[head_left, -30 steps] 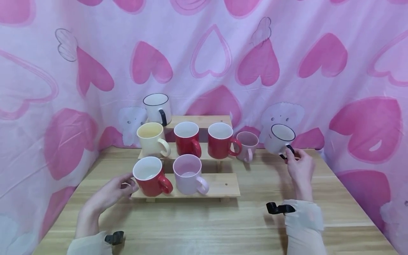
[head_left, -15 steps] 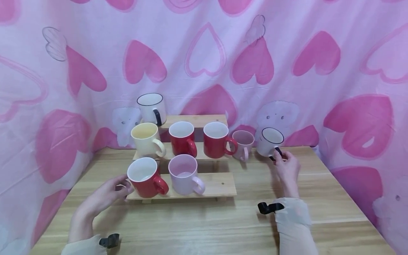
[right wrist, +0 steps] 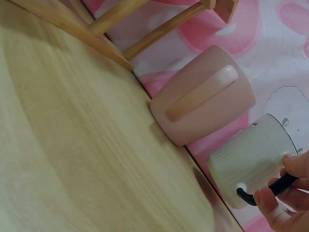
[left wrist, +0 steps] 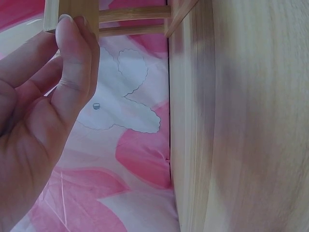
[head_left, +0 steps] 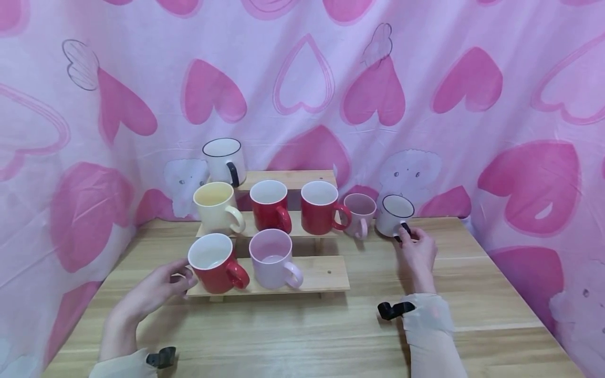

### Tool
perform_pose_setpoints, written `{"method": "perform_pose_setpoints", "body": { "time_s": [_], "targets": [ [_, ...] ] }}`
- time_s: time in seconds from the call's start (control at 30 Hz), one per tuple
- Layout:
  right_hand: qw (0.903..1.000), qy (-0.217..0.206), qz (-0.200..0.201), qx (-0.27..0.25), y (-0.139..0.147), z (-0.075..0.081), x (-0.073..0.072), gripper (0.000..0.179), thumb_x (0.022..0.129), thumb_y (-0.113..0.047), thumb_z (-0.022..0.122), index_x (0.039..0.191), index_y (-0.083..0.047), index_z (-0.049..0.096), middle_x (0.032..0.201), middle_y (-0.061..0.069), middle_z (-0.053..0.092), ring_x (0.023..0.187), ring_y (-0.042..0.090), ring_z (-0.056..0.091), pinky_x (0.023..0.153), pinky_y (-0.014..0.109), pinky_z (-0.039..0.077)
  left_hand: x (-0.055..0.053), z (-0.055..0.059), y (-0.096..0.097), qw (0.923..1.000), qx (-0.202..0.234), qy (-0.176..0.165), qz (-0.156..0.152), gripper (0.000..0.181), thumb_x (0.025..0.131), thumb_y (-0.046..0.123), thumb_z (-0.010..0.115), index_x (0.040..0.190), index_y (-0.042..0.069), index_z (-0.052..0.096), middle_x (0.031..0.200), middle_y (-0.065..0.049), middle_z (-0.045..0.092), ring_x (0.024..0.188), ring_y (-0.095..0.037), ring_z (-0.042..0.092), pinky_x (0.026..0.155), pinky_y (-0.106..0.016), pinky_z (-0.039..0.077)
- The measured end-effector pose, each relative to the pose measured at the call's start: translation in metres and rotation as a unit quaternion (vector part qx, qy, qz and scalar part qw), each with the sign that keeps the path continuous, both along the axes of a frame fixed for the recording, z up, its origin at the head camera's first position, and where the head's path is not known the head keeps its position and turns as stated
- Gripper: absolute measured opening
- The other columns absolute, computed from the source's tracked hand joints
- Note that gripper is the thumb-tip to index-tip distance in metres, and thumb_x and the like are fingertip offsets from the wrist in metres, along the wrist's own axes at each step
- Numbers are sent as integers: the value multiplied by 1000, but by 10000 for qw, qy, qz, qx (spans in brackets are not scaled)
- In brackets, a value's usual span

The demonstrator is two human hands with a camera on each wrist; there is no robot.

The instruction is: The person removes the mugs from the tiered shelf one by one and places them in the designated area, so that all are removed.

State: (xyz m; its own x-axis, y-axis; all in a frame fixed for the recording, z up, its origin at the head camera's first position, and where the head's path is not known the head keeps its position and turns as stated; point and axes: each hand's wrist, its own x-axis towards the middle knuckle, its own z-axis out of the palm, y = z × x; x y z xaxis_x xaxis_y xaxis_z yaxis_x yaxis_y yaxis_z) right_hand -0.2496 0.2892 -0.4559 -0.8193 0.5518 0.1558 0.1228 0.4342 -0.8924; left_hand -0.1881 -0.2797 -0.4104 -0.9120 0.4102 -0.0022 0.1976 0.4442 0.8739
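Observation:
My right hand (head_left: 418, 252) pinches the black handle (right wrist: 282, 184) of a white mug with a black rim (head_left: 394, 215). The mug hangs close over the table, upright in the head view, just right of a pink mug (head_left: 360, 215). My left hand (head_left: 165, 286) has its fingertips curled at the left end of the lowest board of a wooden tiered stand (head_left: 326, 273), as the left wrist view shows. Beside those fingers a red mug (head_left: 215, 270) stands on that board, its handle to the right, with a light purple mug (head_left: 271, 262) next to it.
The middle board bears a cream mug (head_left: 215, 207) and two red mugs, one left (head_left: 269, 207) and one right (head_left: 317, 210). On the top board's left end stands another black-rimmed white mug (head_left: 224, 160). A pink heart-patterned curtain (head_left: 302, 79) hangs behind the wooden table (head_left: 283, 336).
My right hand has brought the white mug left and down, closer to the pink mug and the table. The left hand keeps its place at the stand. The head view has shifted slightly.

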Motion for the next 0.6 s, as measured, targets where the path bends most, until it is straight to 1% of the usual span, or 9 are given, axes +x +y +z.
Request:
{"method": "perform_pose_setpoints", "body": {
  "time_s": [0.07,0.2,0.3,0.47,0.6],
  "targets": [
    [10000,-9,9,-7,-2,-1,-1,30,98,-29,60,104,-1,68,101,16,67,70,9,61,70,22,43,0,0,0,10000,-15,-25,21,34,96,7,62,124,-7,50,95,-15,57,78,-21,61,69,-34,56],
    [10000,-13,46,46,-7,-3,-2,29,98,-28,61,103,-1,68,100,15,66,70,10,63,65,18,44,2,1,1,9998,-71,-55,184,26,96,9,62,116,-4,54,96,-15,57,77,-25,62,68,-36,57],
    [10000,-4,31,73,-8,-5,-2,28,98,-29,61,104,-2,69,99,15,66,71,12,65,66,19,44,2,2,1,9995,-81,-76,288,23,96,12,63,113,-2,56,97,-15,57,77,-26,61,68,-38,57],
    [10000,0,-59,80,-8,-8,-4,28,98,-29,60,104,-4,69,98,14,66,78,20,67,66,20,44,0,0,2,9997,-105,-25,234,23,96,13,63,113,-2,56,97,-14,57,77,-24,62,69,-36,56],
    [10000,14,5,35,-9,-11,-6,27,98,-29,61,103,-3,69,99,14,66,76,17,66,67,21,45,0,0,1,9999,-49,-29,134,22,96,10,62,111,-4,56,95,-15,57,76,-23,62,69,-36,56]
  ]
}}
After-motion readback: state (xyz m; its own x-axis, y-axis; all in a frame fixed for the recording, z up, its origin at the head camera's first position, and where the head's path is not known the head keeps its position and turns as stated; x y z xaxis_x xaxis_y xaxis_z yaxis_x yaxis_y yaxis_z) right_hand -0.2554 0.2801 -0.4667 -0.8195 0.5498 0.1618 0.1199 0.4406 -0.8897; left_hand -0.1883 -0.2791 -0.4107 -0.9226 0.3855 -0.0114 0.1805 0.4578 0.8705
